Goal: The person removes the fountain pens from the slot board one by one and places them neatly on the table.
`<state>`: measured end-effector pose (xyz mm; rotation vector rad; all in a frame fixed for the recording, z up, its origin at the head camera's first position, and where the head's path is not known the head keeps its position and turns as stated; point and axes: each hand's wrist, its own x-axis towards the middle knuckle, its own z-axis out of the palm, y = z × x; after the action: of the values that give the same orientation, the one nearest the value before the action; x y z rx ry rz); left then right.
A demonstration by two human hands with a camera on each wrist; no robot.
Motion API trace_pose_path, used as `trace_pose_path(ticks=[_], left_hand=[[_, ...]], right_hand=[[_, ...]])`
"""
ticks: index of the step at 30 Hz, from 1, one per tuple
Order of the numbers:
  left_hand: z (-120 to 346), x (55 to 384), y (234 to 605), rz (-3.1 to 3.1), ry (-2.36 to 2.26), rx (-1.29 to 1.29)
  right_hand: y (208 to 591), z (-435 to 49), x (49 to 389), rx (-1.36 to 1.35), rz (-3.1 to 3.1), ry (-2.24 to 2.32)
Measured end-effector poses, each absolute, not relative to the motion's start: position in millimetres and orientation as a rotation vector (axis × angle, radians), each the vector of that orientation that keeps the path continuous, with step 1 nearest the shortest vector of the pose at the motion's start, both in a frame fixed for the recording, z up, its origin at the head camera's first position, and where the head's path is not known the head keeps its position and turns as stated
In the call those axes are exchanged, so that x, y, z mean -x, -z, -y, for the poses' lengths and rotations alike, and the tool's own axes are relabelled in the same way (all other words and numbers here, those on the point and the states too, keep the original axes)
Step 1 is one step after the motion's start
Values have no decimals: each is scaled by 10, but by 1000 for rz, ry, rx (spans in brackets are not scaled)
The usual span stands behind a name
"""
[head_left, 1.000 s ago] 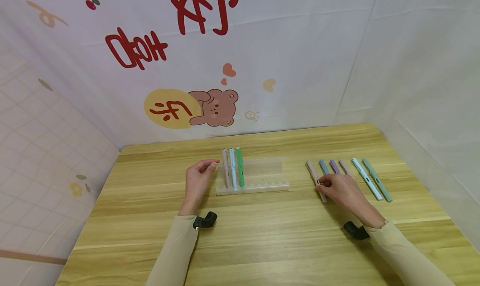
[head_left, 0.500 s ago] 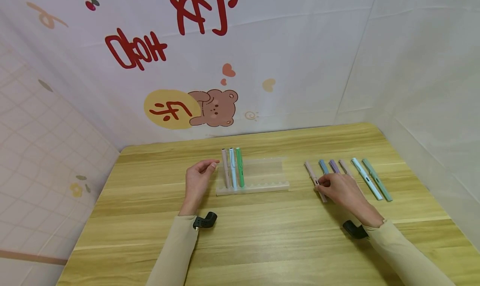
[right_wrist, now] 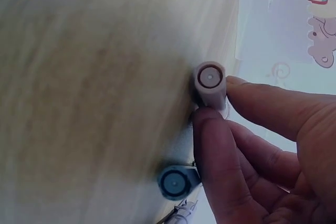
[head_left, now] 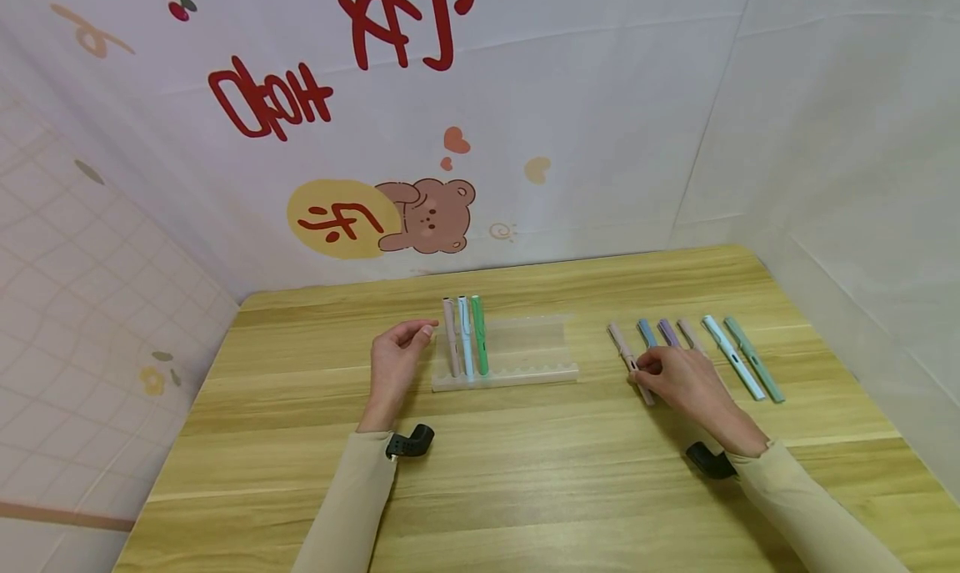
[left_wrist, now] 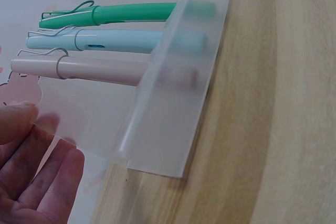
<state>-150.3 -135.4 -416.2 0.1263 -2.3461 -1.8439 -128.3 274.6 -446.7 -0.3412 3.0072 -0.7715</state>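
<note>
A clear pen stand (head_left: 525,339) carries three pens side by side at its left end: a pink pen (left_wrist: 100,71), a light blue pen (left_wrist: 121,40) and a green pen (left_wrist: 126,13). At the stand's left edge, my left hand (head_left: 396,363) pinches the clear sheet between thumb and fingers. My right hand (head_left: 688,385) pinches another pink pen (head_left: 621,344) between thumb and index finger, to the right of the stand. That pen's round end (right_wrist: 210,77) faces the right wrist camera. Close under the index finger lies a blue-grey pen (right_wrist: 175,183).
Beyond my right hand lie a blue pen (head_left: 647,334), a purple pen (head_left: 667,333), a pinkish pen (head_left: 688,336), a pale blue pen (head_left: 733,358) and a grey-green pen (head_left: 754,360). A printed cloth (head_left: 600,98) hangs behind the wooden table (head_left: 510,490).
The far end of the pink pen in my right hand has swung slightly left. My left hand and the stand have stayed in place.
</note>
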Motion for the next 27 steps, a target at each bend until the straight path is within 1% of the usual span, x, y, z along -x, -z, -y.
trace_pose_path(ticks=[7,16,20,27], left_hand=[[1358,1470,4126,2341,1821,-82],[1346,1455,4093,2340,1861,-143],[1350,1452,4088,2334,1861,-123],[1371,1466,4132,2332,1838,-73]], right_hand=[[4452,-2750,1267,284,-3021,831],[4400,-2720,1217,267,-3112,899],[4367,-2676,1189,261,-3156,972],[4336,-2528,1147,392,-3150,1206]])
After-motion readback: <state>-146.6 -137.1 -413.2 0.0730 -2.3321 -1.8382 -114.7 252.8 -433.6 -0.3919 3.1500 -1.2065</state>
